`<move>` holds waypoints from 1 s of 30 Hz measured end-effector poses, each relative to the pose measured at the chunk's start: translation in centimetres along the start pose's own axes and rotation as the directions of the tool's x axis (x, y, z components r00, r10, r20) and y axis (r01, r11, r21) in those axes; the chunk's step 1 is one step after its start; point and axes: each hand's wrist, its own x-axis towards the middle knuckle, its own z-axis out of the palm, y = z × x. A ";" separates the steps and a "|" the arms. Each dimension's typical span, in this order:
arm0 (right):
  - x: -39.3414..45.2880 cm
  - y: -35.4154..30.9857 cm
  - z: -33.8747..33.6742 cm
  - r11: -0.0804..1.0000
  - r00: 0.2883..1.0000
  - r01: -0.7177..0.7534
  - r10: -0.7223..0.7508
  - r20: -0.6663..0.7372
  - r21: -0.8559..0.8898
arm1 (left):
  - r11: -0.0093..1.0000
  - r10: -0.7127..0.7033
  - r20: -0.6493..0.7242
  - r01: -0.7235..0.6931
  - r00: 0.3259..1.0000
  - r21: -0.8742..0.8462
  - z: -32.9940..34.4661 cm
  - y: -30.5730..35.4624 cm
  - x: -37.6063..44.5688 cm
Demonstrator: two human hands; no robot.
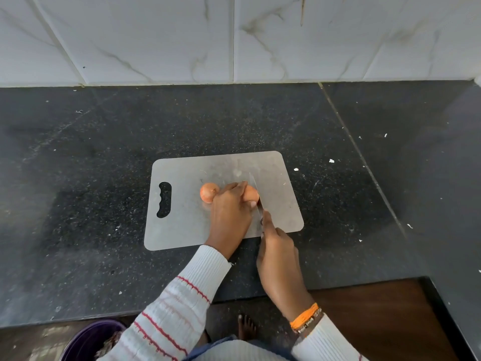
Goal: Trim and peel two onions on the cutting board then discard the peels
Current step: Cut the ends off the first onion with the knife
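Fingers of the left hand (231,204) are curled over an onion (252,194), pinning it near the centre of the cutting board (182,230). The knife (256,196) is gripped in the right hand (277,252), forefinger extended along the spine, blade set against the onion's 3 o'clock end. A second onion (207,192) lies at 9 o'clock of the left hand, touching it. A purple bin (88,340) is seen at 7 o'clock, below the black counter (78,204).

No text, label, brand, number or sign can be read anywhere in view. The dark wristband (309,324) beside the orange thread on the right wrist carries small pale marks, but they are too small and blurred to tell.
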 end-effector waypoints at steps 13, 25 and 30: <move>0.5 1.4 0.6 0.989 1.000 0.025 -0.024 0.007 -0.145 | 0.999 -0.043 -0.032 0.042 0.999 -0.020 -0.5 -0.2 0.0; 0.2 2.8 0.4 0.971 0.957 0.179 -0.134 -0.258 0.160 | 0.991 0.048 -0.020 -0.045 0.999 0.126 -0.3 0.2 -0.5; -0.5 2.8 0.6 0.984 0.969 0.155 -0.135 -0.206 0.084 | 0.988 0.067 -0.026 -0.063 0.997 0.138 0.0 0.2 -0.5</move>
